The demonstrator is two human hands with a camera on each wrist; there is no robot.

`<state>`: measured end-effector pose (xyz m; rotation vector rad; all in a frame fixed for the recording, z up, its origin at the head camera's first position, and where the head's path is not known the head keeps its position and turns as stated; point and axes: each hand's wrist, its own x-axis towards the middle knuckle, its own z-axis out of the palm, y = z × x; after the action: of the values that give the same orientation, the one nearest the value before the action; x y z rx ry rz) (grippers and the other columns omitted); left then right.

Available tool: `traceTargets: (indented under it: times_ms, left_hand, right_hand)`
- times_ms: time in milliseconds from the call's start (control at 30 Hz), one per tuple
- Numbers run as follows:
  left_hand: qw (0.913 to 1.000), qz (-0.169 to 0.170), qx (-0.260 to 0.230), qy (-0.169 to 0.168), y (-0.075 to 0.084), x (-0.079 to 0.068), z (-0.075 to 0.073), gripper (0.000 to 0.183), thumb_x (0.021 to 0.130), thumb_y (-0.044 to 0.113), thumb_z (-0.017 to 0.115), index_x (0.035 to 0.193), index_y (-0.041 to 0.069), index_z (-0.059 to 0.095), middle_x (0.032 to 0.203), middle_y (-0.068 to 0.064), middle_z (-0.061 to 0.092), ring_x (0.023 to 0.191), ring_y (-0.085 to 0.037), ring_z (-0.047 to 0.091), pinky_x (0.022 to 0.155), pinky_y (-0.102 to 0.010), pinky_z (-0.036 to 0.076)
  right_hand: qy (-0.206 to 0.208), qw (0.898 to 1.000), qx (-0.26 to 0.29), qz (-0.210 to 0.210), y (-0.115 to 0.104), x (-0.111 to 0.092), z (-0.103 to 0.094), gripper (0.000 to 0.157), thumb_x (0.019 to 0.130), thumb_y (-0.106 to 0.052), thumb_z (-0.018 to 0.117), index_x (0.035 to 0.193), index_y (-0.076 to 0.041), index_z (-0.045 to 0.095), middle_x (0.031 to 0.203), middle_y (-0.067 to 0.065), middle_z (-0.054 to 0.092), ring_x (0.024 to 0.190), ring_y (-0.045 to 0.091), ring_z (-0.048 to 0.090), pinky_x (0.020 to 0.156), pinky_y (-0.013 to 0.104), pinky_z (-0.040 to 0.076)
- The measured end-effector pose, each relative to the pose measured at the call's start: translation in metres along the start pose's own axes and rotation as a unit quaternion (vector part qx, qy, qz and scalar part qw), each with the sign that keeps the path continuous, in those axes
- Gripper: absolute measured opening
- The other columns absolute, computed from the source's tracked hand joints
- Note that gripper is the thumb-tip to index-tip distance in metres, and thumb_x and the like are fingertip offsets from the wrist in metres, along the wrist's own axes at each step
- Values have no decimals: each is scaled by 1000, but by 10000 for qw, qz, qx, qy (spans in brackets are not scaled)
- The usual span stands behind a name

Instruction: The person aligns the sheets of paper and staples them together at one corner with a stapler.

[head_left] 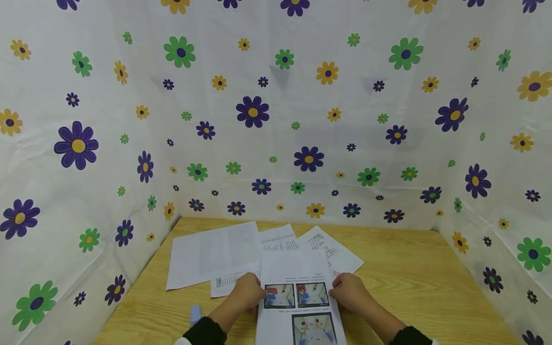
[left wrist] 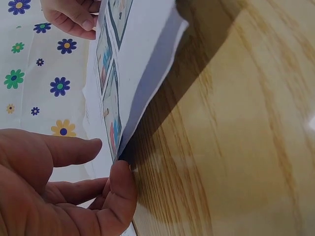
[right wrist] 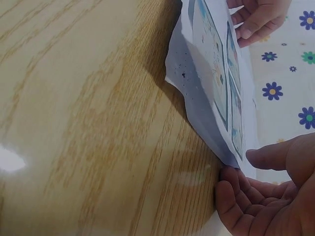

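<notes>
White printed sheet (head_left: 299, 297) sits at the near edge of the wooden surface (head_left: 409, 278), its bottom cut off; I hold its sides, left hand (head_left: 246, 293) and right hand (head_left: 350, 292) each pinching an edge. Three more papers (head_left: 211, 256) lie behind, partly covered. One blue object (head_left: 196, 315) is unclear.

Head view looks down; both wrist views closely share the printed sheet (head_left: 297, 292).
</notes>
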<state>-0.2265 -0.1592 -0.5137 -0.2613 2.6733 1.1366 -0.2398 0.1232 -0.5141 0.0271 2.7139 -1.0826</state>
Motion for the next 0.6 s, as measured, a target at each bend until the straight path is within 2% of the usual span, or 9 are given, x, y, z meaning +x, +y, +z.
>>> traceTargets:
  times_ms: [200,400,533,600]
  left_hand:
    - [9997,233,-31,-38,2,-4,1,16,84,7,76,85,-1,63,74,-8,62,49,-17,57,43,-22,45]
    - [9994,243,-193,-146,0,1,3,18,85,11,77,94,-2,68,78,-8,64,55,-17,58,44,-23,43]
    - [9972,748,29,-57,5,6,2,28,83,13,78,108,1,72,86,-7,69,68,-19,59,54,-28,44]
    - [9949,969,280,96,12,9,2,34,82,15,78,111,-2,70,87,-8,70,72,-21,60,60,-32,46]
  right_hand:
    - [35,10000,-42,-42,1,-1,-1,16,88,-8,75,94,3,65,80,6,62,65,17,61,51,28,50]
    - [48,10000,39,70,3,-1,-3,16,88,-9,74,95,2,65,78,6,62,64,17,61,51,28,50]
    - [48,9999,49,145,5,1,-4,17,88,-10,74,96,2,65,78,6,62,62,17,61,50,28,50]
    - [42,9997,84,215,5,2,-4,18,88,-11,75,97,1,65,76,5,62,61,17,61,49,28,50]
